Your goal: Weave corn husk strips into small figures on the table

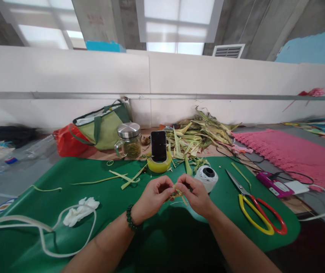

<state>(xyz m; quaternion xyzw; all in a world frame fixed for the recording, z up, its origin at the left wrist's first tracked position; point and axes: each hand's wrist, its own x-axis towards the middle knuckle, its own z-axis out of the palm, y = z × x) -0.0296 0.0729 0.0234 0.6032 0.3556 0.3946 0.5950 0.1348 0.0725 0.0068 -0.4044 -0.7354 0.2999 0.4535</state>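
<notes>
Both hands meet over the near middle of the green mat (114, 204). Thumb and fingers of my left hand (158, 193) pinch one side of a small yellowish piece of corn husk (176, 195). My right hand (194, 192), also closed, pinches its other side, and a short pale strip pokes out below. The fingers hide most of the piece, so its shape cannot be made out. Just beyond my right hand stands a white spool (207, 178). Further right lie scissors (255, 206) with red and yellow handles, their blades slightly parted.
A phone (158, 146) leans upright in a yellow tape roll (159, 163). Left of it stands a glass jar mug (130, 142). Husks (199, 132) are heaped at the back. A white cable (44, 242) and crumpled tissue (81, 212) lie left; a purple power strip (275, 184) lies right.
</notes>
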